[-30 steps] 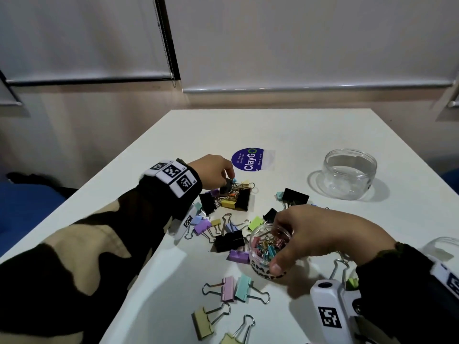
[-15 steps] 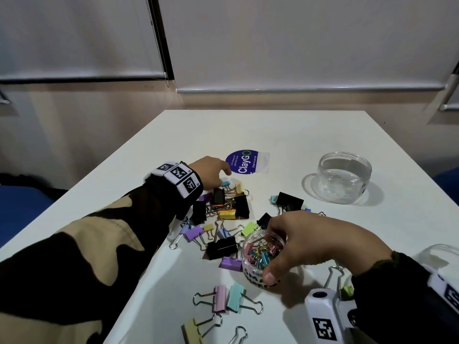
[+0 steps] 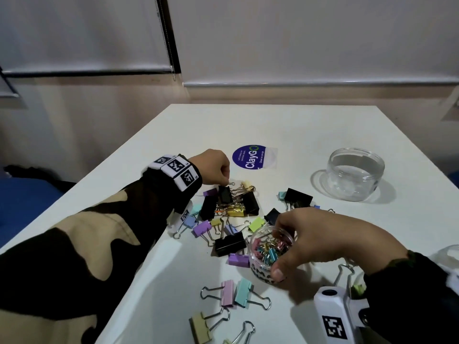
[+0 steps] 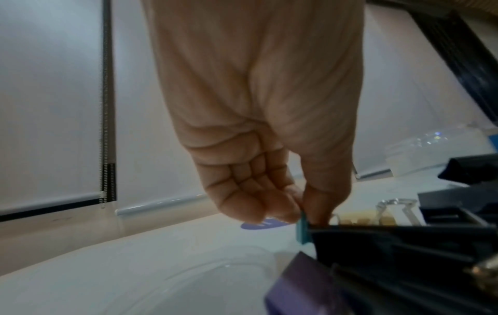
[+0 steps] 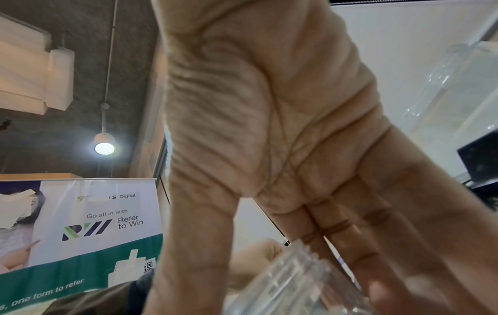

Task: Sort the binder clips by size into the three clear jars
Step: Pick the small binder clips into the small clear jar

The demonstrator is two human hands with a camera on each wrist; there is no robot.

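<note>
- On the white table point(image 3: 173, 266), mid-front: loose pile of binder clips point(image 3: 232, 212), mixed sizes & colours — black, purple, yellow, green, teal, pink.
- L hand point(image 3: 213, 167) sits at the far edge of the pile, fingers curled; thumb + forefinger pinch a small teal clip point(image 4: 302, 228), seen clearly in the L wrist view, right beside a big black clip point(image 4: 399, 245).
- From the head view that teal clip is hidden under the fingers.
- R hand point(image 3: 320, 239) grips the small clear jar point(image 3: 265, 252) from above/side: thumb on the near wall, fingers over the far rim.
- R wrist view: fingers point(image 5: 347, 240) reach down along the ribbed jar rim point(image 5: 291, 272); thumb spread apart from them.
- That jar stands on the table w/ small coloured clips inside (pink, teal, gold); black lettering on its wall, can't read it fully.
- It's touching or just beside a purple clip point(image 3: 238, 259) & near a black clip point(image 3: 229, 243).
- 2nd clear jar point(image 3: 356, 173), wider, stands far right, well apart from the pile; contents unclear.
- 3rd clear jar point(image 3: 447, 254) only partly in view at the right edge, behind the R wrist.
- Nearer the front edge: pink clip point(image 3: 227, 292) & teal clip point(image 3: 242, 292) side by side, touching; olive-yellow clip point(image 3: 200, 328) below them.
- Round blue "ClayGo" sticker point(image 3: 249, 156) lies flat beyond the pile, near the L hand.
- Both wrists wear white bands w/ black square markers; sleeves are camo.
</note>
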